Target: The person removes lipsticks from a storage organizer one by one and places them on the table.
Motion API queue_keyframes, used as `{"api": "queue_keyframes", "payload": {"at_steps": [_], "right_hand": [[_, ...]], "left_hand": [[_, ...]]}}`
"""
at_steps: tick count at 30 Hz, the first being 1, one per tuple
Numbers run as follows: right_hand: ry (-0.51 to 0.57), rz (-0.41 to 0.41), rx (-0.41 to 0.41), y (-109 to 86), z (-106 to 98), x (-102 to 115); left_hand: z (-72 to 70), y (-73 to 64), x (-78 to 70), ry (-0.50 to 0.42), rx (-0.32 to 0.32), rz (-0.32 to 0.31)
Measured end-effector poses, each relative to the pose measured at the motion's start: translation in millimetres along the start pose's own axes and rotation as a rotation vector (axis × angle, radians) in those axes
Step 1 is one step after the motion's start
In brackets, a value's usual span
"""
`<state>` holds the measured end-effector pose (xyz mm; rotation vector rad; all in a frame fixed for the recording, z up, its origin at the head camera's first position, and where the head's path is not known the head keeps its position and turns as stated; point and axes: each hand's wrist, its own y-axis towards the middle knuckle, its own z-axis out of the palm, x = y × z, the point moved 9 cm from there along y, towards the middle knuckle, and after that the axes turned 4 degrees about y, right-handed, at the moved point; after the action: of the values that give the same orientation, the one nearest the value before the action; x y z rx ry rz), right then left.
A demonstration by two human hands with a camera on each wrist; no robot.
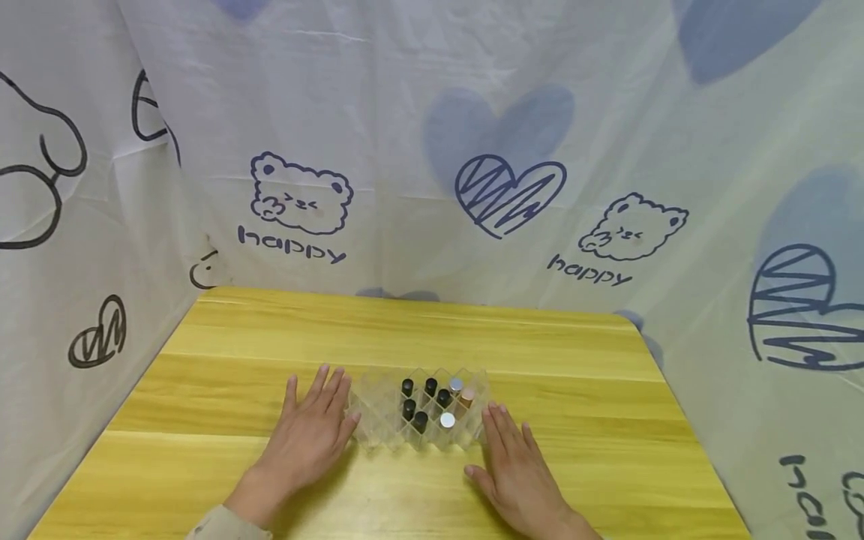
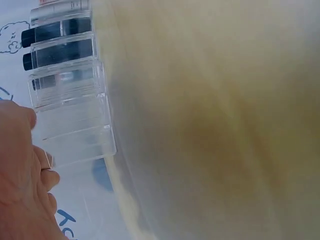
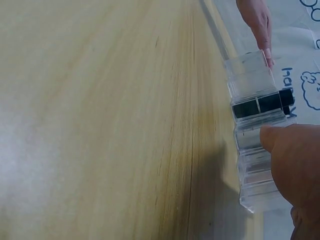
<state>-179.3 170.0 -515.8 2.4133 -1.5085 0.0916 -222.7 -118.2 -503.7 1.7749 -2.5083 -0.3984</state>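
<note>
On the left, the left hand (image 1: 307, 435) is lying with its fingers extended and somewhat spread, its fingertips resting at the left end of a clear holder (image 1: 378, 420). The holder is standing on the desk (image 1: 432, 495) between the two hands. It is looking like thin, stiff plastic: probably light, smooth enough to slip, and liable to crack if dropped. Its left compartments are showing no caps; farther right, black-capped tubes (image 1: 421, 421), silver-capped tubes (image 1: 448, 421) and one copper-capped tube (image 1: 466, 397) are standing upright, so the right half is likely weighing more. The two end walls are offering the best hold, with even, gentle pressure and the holder kept level, since the tubes are seeming loose. On the right, the right hand (image 1: 516, 465) is pointing its straight fingers at the right end, its thumb standing apart; neither hand is pinching anything.

The left wrist view is showing dark tube bodies through the near wall, which the head view is hiding. The head view alone is giving the whole cap layout. In the right wrist view, the thumb is overlapping the near wall; whether it is touching, I cannot tell.
</note>
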Motion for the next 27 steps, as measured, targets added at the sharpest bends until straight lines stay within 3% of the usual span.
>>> {"api": "queue_keyframes", "payload": {"at_steps": [6,15,27], "right_hand": [[-0.008,-0.02,-0.005,-0.2,3.2,0.2],[-0.002,-0.001,0.022,6.2,8.1,-4.9],[0.046,0.035,-0.009,4.0,4.3,-6.3]], "left_hand": [[5.6,10.5,1.8,-0.002,0.022,0.017],[12.6,6.2,2.5,-0.066,0.041,0.005],[16.0,12.7,1.0,-0.087,0.038,-0.001]]}}
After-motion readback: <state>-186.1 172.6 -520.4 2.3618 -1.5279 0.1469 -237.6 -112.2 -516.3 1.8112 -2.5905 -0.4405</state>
